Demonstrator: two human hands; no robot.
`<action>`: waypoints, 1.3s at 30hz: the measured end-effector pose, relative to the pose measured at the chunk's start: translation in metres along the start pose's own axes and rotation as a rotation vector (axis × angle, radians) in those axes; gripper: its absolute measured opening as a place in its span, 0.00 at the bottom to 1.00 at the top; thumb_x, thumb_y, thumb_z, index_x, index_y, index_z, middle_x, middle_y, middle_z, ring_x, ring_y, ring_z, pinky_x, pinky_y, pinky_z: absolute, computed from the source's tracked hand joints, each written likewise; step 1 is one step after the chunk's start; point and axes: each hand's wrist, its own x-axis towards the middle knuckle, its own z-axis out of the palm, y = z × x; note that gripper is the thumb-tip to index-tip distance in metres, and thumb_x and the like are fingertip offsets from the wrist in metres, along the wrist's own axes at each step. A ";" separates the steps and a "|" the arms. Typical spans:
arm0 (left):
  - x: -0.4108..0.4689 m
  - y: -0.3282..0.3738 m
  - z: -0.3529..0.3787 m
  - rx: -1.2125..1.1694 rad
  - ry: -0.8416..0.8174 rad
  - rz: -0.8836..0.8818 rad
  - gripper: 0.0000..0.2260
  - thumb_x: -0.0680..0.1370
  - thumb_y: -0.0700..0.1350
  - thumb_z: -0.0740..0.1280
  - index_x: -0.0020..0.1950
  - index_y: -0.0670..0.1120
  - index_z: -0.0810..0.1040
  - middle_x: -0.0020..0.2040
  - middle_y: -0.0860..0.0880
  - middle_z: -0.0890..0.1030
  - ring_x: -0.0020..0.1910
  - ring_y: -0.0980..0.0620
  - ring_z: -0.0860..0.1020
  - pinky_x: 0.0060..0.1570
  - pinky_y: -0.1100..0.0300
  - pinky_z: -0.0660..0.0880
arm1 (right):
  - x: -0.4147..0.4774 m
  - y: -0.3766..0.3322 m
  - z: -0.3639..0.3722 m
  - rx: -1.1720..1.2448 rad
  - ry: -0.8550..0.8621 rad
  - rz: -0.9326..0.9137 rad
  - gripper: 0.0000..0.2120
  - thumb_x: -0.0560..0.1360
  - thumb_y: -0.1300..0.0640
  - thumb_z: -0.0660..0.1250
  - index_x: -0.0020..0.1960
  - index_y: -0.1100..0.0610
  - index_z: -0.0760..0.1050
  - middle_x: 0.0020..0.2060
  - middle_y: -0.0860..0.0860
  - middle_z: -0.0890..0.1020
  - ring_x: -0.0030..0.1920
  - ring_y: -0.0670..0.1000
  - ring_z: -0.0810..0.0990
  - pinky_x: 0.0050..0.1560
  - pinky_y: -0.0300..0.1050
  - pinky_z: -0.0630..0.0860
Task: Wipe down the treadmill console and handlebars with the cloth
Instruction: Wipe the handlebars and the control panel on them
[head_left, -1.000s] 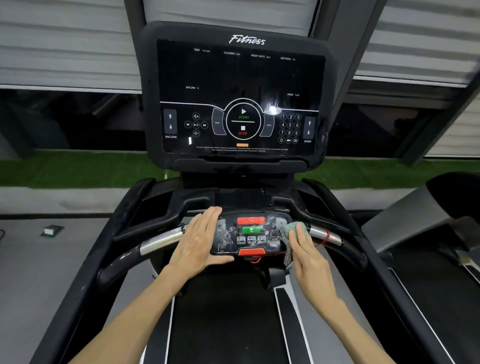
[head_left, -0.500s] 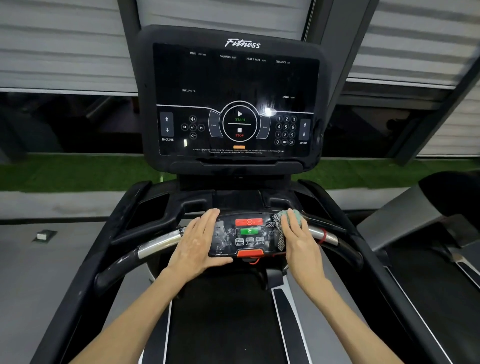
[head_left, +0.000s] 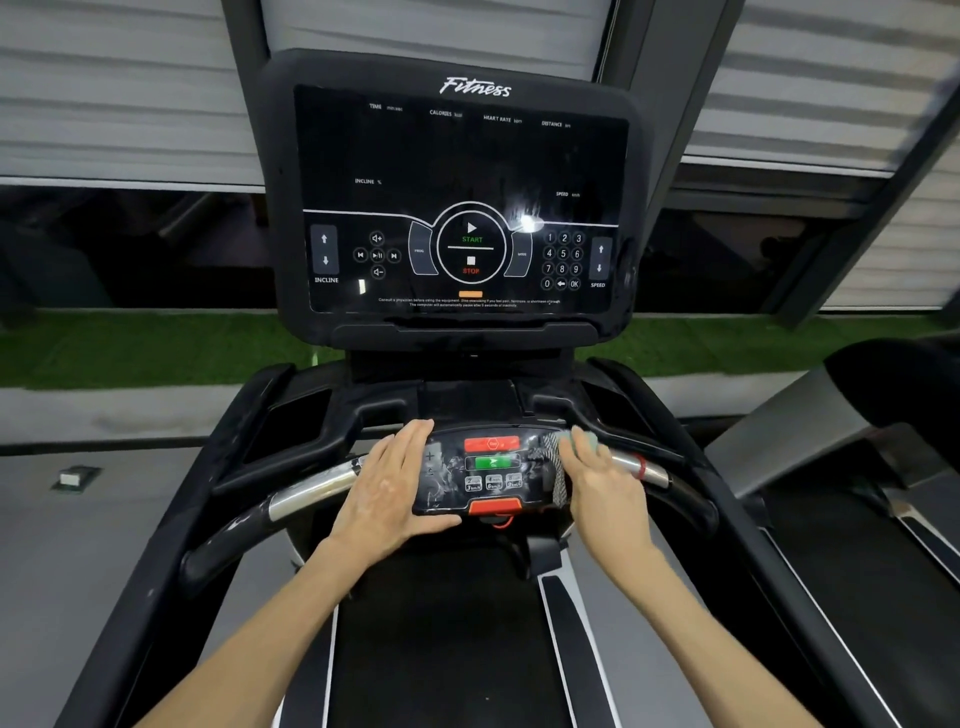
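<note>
cloth creeps up the right end of the button panel

from where i stand, the right hand (head_left: 605, 483) has slid a little up and inward over the last second. its fingers (head_left: 582, 447) lie straight and close together, flat on top of the cloth (head_left: 556, 462), pressing rather than gripping. the cloth is bunched under them at the top right corner of the small button panel (head_left: 493, 470), a grey patterned flap hanging down the panel's right edge and a pale green bit poking out past the fingertips. a second ago it sat lower on that same end.

the left hand (head_left: 387, 488) has hardly budged. it rests on the panel's left end, fingers (head_left: 410, 441) straight and together, thumb hooked along the front edge, holding nothing, seemingly steadying the panel.

what that tells me: the wiping is under way but only in short strokes on one corner. the panel's face shows streaks and smears across the middle, so i'd guess that part needs more passes. the big screen (head_left: 462, 202) above has nothing touching it, and the shiny handlebar (head_left: 317, 488) on the left and the one on the right (head_left: 631, 465) have no cloth on them either. i'd call this early in the job. the red and green buttons sit right beside the cloth's path, so a firm swipe could press one.
</note>
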 end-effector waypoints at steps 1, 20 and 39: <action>0.000 0.000 0.000 -0.002 -0.005 -0.002 0.52 0.62 0.66 0.74 0.75 0.39 0.59 0.71 0.41 0.70 0.69 0.47 0.65 0.69 0.50 0.63 | 0.008 0.000 -0.001 -0.009 0.017 -0.007 0.27 0.58 0.75 0.72 0.56 0.64 0.77 0.53 0.57 0.80 0.45 0.56 0.81 0.37 0.44 0.78; -0.001 0.005 -0.008 0.029 -0.025 -0.016 0.50 0.64 0.69 0.68 0.74 0.37 0.62 0.69 0.40 0.72 0.67 0.46 0.68 0.67 0.51 0.63 | 0.020 -0.003 0.004 -0.005 -0.003 0.009 0.27 0.62 0.74 0.72 0.60 0.65 0.74 0.52 0.59 0.78 0.43 0.58 0.79 0.35 0.47 0.77; 0.000 0.004 -0.008 0.004 -0.037 -0.013 0.49 0.64 0.69 0.68 0.74 0.38 0.61 0.70 0.40 0.71 0.68 0.48 0.63 0.68 0.51 0.61 | 0.018 -0.010 -0.016 -0.149 0.049 -0.140 0.17 0.54 0.69 0.79 0.41 0.63 0.80 0.31 0.57 0.78 0.18 0.54 0.72 0.21 0.37 0.57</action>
